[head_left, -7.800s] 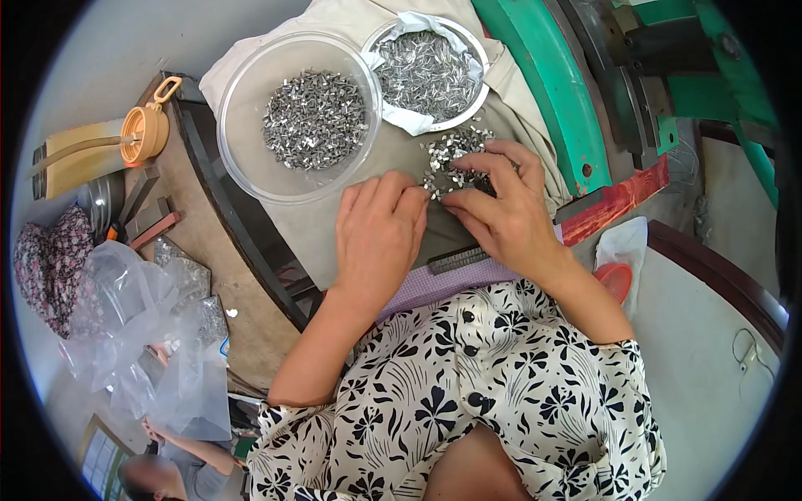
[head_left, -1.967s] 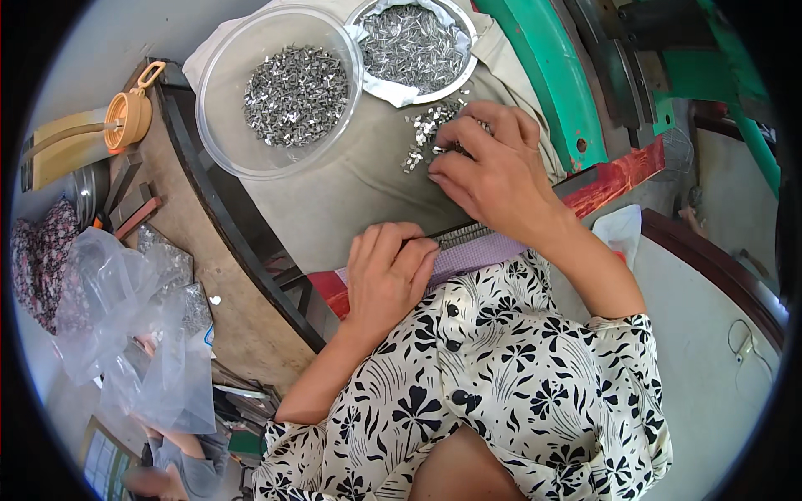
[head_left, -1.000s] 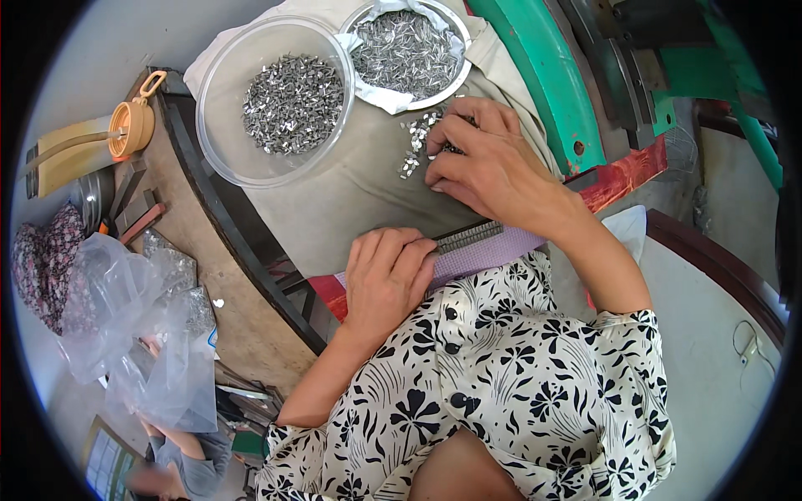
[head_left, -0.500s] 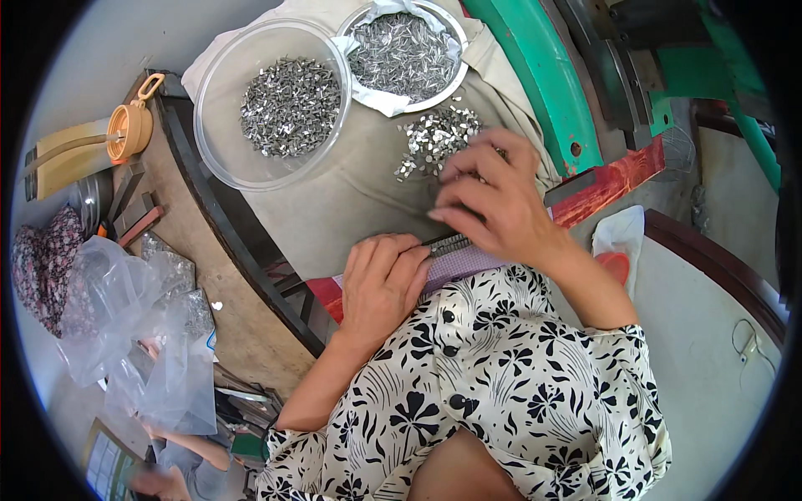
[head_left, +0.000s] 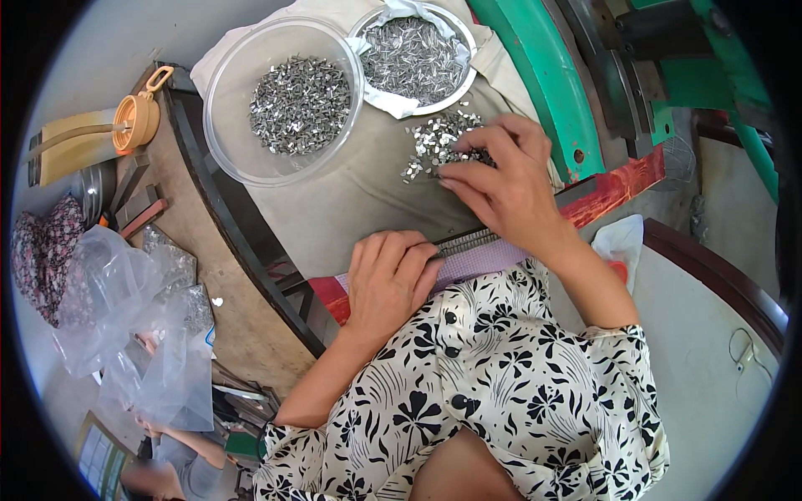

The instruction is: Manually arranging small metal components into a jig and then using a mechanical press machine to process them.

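My left hand (head_left: 387,274) is closed over the near end of a long, ridged metal strip (head_left: 469,243), its fingertips at a dark piece there. The strip lies along the front edge of the cloth-covered table, beside a purple checked cloth (head_left: 476,265). My right hand (head_left: 511,177) hovers at a loose pile of small, shiny metal pieces (head_left: 436,144). Its thumb and index fingertips come together beside the pile; whatever lies between them is too small to make out.
Behind stand a clear plastic tub (head_left: 219,125) of small metal pieces and a white-lined bowl (head_left: 469,77) of thin metal pins. A green machine frame (head_left: 547,100) borders the right. Leftward, a wooden bench (head_left: 242,326) holds plastic bags (head_left: 180,376). Another person (head_left: 188,468) sits lower left.
My right hand, blurred before, has steadied beside the loose pile, with thumb and index tips drawn together. The left hand keeps its place on the strip. The whole view has shifted slightly.
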Demonstrator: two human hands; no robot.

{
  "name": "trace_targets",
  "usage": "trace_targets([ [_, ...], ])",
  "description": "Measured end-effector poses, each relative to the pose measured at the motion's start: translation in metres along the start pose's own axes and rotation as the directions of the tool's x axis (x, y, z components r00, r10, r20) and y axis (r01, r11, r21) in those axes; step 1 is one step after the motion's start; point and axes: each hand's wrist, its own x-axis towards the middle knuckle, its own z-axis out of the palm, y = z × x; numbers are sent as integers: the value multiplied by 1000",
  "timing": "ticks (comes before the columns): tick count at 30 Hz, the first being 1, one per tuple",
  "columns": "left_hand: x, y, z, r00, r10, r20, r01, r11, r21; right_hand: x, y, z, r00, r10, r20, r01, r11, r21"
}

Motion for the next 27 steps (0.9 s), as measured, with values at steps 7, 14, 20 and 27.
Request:
trace_targets([
  [7, 0, -3, 5, 998, 52, -19, -52, 999, -1, 16, -8, -2, 991, 1, 135, 3, 999, -35],
  [14, 0, -2, 0, 1000, 20, 8, -19, 999, -26, -2, -12, 1, 992, -57, 117, 56, 998, 12],
  [20, 4, 1, 3, 1000, 27, 4, -27, 999, -21, -7, -16, 2, 993, 65, 99, -65, 998, -8],
  [27, 8, 0, 6, 998, 61, 31, -60, 997, -48, -23, -11, -3, 995, 81, 50, -86, 992, 90],
])
